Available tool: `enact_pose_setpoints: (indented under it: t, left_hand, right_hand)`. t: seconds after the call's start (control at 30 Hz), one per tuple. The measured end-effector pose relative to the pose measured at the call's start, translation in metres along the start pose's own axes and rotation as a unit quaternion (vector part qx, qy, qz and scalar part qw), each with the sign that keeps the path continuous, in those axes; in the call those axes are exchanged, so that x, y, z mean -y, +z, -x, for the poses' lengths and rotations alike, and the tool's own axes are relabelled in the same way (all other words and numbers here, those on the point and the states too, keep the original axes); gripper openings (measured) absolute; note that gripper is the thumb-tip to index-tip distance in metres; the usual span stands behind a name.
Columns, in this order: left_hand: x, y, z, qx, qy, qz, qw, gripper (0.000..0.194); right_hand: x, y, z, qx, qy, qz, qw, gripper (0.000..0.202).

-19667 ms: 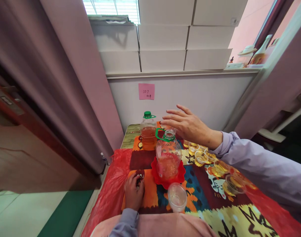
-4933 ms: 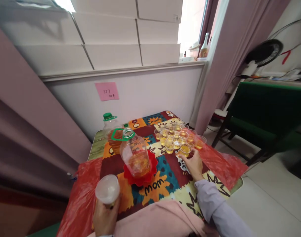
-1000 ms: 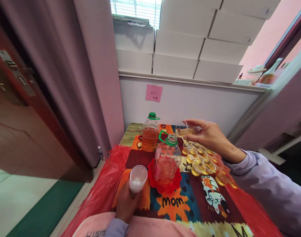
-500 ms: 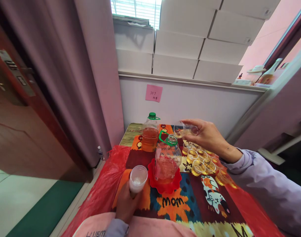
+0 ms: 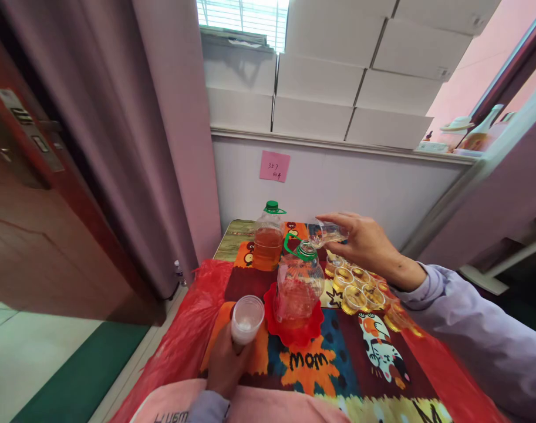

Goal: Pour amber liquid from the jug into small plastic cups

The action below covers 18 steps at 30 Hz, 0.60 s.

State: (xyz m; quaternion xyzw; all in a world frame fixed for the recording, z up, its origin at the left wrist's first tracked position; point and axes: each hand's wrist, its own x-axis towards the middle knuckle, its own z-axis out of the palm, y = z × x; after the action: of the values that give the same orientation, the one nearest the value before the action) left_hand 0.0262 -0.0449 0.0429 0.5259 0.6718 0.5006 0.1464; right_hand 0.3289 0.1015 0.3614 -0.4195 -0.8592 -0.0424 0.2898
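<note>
Left hand (image 5: 227, 361) clasping a translucent cup (image 5: 245, 324), right hand (image 5: 370, 247) tilting a clear cup (image 5: 331, 234).
Translucent cup toward the tabletop's (image 5: 238, 232) near-left corner; clear cup at the open bottle's (image 5: 299, 288) mouth, mid-tabletop; capped bottle (image 5: 268, 244) toward the far-left corner.

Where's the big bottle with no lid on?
In the head view, the open bottle stands in the red dish, just right of centre, in front and right of the capped bottle.

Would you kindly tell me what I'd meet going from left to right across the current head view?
Door → small bottle → left hand → white cup → capped bottle → open bottle → clear cup → right hand.
</note>
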Motion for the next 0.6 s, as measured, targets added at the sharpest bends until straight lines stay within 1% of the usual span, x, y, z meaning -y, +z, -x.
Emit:
enact_pose_setpoints:
  t: [0.1, 0.23, 0.3, 0.37, 0.43, 0.5, 0.53, 0.6]
  left_hand:
    - [0.004, 0.001, 0.000, 0.003, 0.003, 0.000, 1.000, 0.042]
    - [0.007, 0.002, 0.001, 0.006, 0.000, 0.000, 1.000, 0.048]
    - [0.007, 0.003, 0.002, 0.008, -0.002, 0.003, 1.000, 0.047]
    - [0.007, 0.003, 0.001, 0.010, 0.000, 0.003, 1.000, 0.043]
    - [0.006, 0.003, 0.001, 0.006, 0.009, -0.001, 1.000, 0.041]
    - [0.005, 0.002, 0.000, 0.003, 0.024, -0.008, 1.000, 0.039]
    - [0.005, 0.001, 0.000, 0.004, 0.033, -0.013, 0.999, 0.038]
    - [0.005, 0.000, 0.000, 0.005, 0.058, -0.029, 0.998, 0.036]
  right_hand:
    - [0.001, 0.001, 0.000, -0.003, -0.020, 0.017, 1.000, 0.052]
    - [0.003, 0.004, 0.000, -0.013, -0.037, 0.037, 0.999, 0.054]
    - [0.004, 0.006, 0.000, -0.017, -0.050, 0.051, 0.997, 0.054]
    - [0.004, 0.007, -0.002, -0.021, -0.074, 0.071, 0.995, 0.056]
    - [0.004, 0.006, -0.003, -0.027, -0.115, 0.091, 0.989, 0.056]
    - [0.005, 0.004, -0.002, -0.055, -0.153, 0.106, 0.981, 0.054]
    - [0.007, 0.004, 0.002, -0.083, -0.161, 0.108, 0.978, 0.052]
    - [0.015, 0.005, 0.016, -0.165, -0.143, 0.088, 0.972, 0.051]
